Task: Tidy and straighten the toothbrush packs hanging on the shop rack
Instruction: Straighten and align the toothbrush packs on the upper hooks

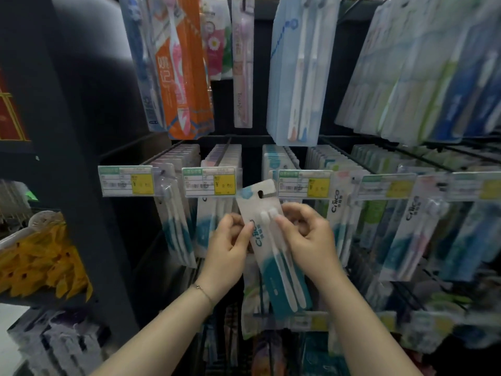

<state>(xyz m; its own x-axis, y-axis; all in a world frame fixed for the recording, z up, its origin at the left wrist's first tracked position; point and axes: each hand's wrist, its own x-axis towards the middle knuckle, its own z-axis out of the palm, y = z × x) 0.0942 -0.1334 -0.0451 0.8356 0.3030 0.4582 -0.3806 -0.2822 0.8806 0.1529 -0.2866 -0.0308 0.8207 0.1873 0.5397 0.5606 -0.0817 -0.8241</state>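
Note:
I hold a white and teal toothbrush pack (273,248) in front of the rack, off its hook and tilted with its top leaning left. My left hand (230,248) pinches its left edge. My right hand (306,240) grips its right edge, fingertips on the brush heads. The pack's hang hole shows free at the top. Behind it, rows of like packs (176,213) hang on the middle hooks (222,153), each hook fronted by a price tag (208,181).
Orange (184,77), pink and pale blue packs (298,69) hang on the upper row, and more packs fill the right side (423,77). A dark upright post (81,185) stands at left, with yellow packets (40,261) beyond it. Lower hooks carry further packs.

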